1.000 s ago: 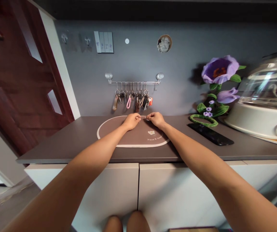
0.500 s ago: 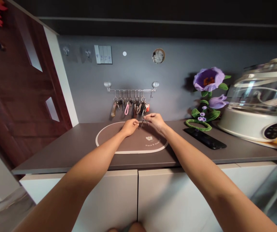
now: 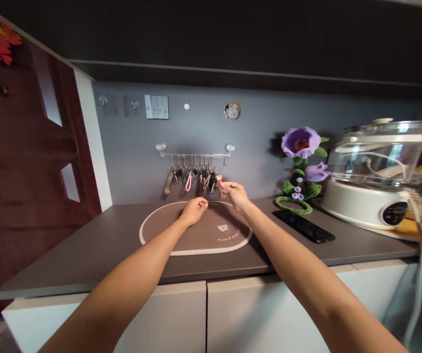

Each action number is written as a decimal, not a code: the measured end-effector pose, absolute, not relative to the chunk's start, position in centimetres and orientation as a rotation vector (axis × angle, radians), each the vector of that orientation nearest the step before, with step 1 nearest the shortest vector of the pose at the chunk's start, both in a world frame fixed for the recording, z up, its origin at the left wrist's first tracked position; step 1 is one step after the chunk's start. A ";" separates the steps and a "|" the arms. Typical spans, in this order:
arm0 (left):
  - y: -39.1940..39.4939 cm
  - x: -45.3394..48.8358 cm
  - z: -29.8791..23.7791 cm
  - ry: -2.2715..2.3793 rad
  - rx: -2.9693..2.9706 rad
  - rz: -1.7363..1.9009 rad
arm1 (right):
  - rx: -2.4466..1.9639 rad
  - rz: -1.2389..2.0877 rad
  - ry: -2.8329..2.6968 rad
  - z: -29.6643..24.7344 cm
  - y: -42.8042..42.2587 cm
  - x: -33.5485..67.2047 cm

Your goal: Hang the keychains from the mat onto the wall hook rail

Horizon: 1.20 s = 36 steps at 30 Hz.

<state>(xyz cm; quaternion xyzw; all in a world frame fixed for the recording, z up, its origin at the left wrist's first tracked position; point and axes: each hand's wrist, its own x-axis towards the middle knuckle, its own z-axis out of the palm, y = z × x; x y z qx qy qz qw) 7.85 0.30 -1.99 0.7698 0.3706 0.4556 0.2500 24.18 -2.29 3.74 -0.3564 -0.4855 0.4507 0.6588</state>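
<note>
My right hand (image 3: 236, 195) pinches a small bunch of keys (image 3: 221, 192) by its upper end, just right of and below the hook rail (image 3: 196, 156) on the wall. Several key rings hang from the rail's hooks, among them a pink strap (image 3: 189, 182), a brown fob (image 3: 169, 184) and a crowded cluster of keys (image 3: 207, 178). Lower and to the left, my left hand (image 3: 194, 212) is closed above the brown oval mat (image 3: 185, 242). Its fingertips press together; whether something small is between them is hidden.
A black phone (image 3: 303, 225) lies right of the mat, in front of a purple knitted flower (image 3: 302, 143) with a green base. Farther right stands a white appliance (image 3: 361, 201) with a clear cover. A dark shelf (image 3: 233, 44) overhangs the counter (image 3: 82, 245).
My right hand has lifted away from my left, carrying the keys toward the rail. Both hands were close together before. The camera view has tilted up.
</note>
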 end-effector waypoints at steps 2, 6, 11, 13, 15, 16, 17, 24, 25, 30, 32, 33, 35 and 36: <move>0.3 7.9 -2.1 0.986 2.085 1.243 | -0.799 0.974 -1.097 4.3 -1.8 24.4; 0.1 8.0 -2.0 0.994 2.090 1.241 | -0.806 0.872 -1.069 5.9 -0.5 24.7; -0.1 8.0 -1.9 0.995 2.073 1.220 | -0.844 0.745 -0.917 8.4 1.1 25.0; -0.1 8.1 -1.9 1.001 2.079 1.219 | -0.845 0.718 -0.879 9.1 1.8 25.1; 0.0 8.1 -1.9 1.019 2.084 1.215 | -0.855 0.689 -0.871 9.6 2.5 25.2; 0.0 8.1 -1.9 1.025 2.086 1.210 | -0.865 0.673 -0.870 9.8 2.9 25.3; 0.0 8.1 -1.9 1.030 2.088 1.207 | -0.878 0.657 -0.871 9.9 3.2 25.3; -0.4 8.1 -1.6 1.045 2.107 1.194 | -0.944 0.633 -0.893 9.7 5.0 25.5; -0.5 8.1 -1.6 1.049 2.104 1.190 | -0.954 0.637 -0.890 9.5 5.1 25.6; -0.2 8.2 -1.7 1.143 2.089 1.184 | -0.969 0.695 -0.880 8.7 5.3 25.6; -0.1 8.2 -1.8 1.177 2.064 1.178 | -0.956 0.725 -0.885 8.5 5.2 25.6; -0.1 8.2 -1.8 1.190 2.048 1.172 | -0.953 0.734 -0.892 8.4 5.1 25.6; -0.3 8.0 -1.7 1.220 2.021 1.155 | -0.969 0.744 -0.922 8.2 4.9 25.7; -0.5 8.0 -1.6 1.235 2.007 1.144 | -0.985 0.740 -0.934 8.0 4.7 25.7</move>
